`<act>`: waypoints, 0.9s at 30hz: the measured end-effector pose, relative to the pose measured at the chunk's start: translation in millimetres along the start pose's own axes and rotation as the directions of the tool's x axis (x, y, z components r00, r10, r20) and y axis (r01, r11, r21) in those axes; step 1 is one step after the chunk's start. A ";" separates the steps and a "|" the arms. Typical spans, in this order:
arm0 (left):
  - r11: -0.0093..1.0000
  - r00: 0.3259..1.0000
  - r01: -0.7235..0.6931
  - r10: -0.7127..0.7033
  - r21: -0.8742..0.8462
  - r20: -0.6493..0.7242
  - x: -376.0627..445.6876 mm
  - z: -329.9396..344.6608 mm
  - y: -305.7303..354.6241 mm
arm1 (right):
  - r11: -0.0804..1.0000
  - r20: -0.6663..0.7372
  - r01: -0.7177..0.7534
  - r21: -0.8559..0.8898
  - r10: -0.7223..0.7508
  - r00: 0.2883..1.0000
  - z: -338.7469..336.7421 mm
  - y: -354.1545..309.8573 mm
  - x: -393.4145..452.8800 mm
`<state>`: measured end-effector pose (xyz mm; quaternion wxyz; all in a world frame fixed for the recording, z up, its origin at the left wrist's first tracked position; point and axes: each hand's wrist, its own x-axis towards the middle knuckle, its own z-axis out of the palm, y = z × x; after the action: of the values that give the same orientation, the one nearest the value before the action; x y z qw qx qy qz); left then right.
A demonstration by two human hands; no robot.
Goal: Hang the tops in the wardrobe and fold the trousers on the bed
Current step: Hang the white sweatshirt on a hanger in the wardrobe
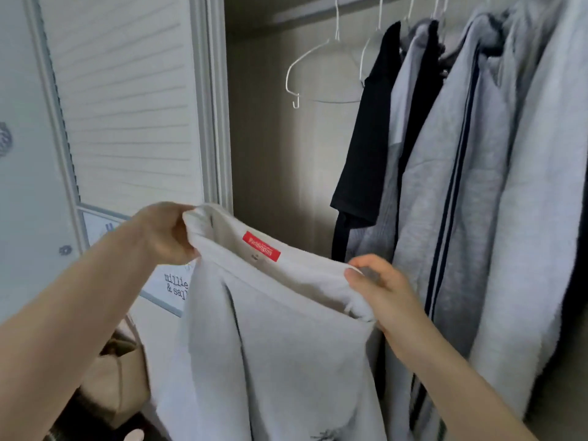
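I hold up a light grey garment (280,351) with a red label (261,246) inside its top band, in front of the open wardrobe. My left hand (165,233) grips the band's left end. My right hand (381,288) pinches the band's right end. The cloth hangs straight down between my arms. An empty white wire hanger (318,71) hangs on the rail (302,14) above the garment. Whether the garment is a top or trousers I cannot tell.
Several tops hang at the right of the rail: a black one (366,154) and grey ones (461,186), one with dark stripes. A white louvred wardrobe door (127,100) stands open at the left. A beige bag (117,377) sits at the lower left.
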<state>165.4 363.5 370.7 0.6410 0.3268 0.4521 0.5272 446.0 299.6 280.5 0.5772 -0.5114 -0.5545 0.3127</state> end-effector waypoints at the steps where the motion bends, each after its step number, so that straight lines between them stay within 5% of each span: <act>1: 0.999 0.999 -0.031 0.030 0.040 0.014 4.7 6.0 14.0 | 0.993 0.006 0.031 -0.114 -0.030 1.000 2.4 -4.8 8.1; 4: 0.984 0.989 -0.145 0.140 0.101 0.056 14.9 23.3 47.4 | 0.922 0.133 0.082 -0.379 -0.034 0.991 4.6 -21.3 26.8; 7: 0.909 0.965 -0.260 0.255 0.325 0.059 21.1 36.2 70.9 | 0.742 0.346 0.176 -0.647 0.080 0.935 4.8 -58.5 39.4; 10: 0.573 0.842 -0.447 0.529 0.686 0.106 33.2 45.4 75.9 | 0.624 0.451 0.252 -0.739 0.181 0.874 16.0 -103.3 51.6; 14: -0.029 0.548 -0.483 0.769 0.875 0.328 47.8 42.9 78.1 | 0.394 0.327 0.408 -0.824 -0.257 0.909 38.2 -159.6 103.3; 18: -0.151 0.405 -0.543 0.815 0.826 0.415 63.8 32.8 78.2 | 0.181 0.185 0.423 -0.888 -0.702 0.688 55.6 -206.9 159.4; 21: -0.194 0.370 -0.562 0.811 0.804 0.454 76.7 26.4 81.5 | -0.025 0.197 0.307 -0.951 -0.815 0.545 60.9 -239.8 197.1; 24: -0.254 0.344 -0.545 0.801 0.799 0.490 90.1 20.7 82.3 | -0.001 0.107 0.166 -0.986 -0.770 0.629 52.5 -259.7 236.9; 27: -0.450 0.226 -0.415 0.791 0.791 0.568 100.3 22.1 84.2 | 0.062 -0.036 0.013 -0.998 -0.726 0.687 39.6 -275.7 269.3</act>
<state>157.4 481.6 430.9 -0.2640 0.7392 0.4470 0.4290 402.1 481.6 619.7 0.3102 -0.6414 -0.5448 -0.4422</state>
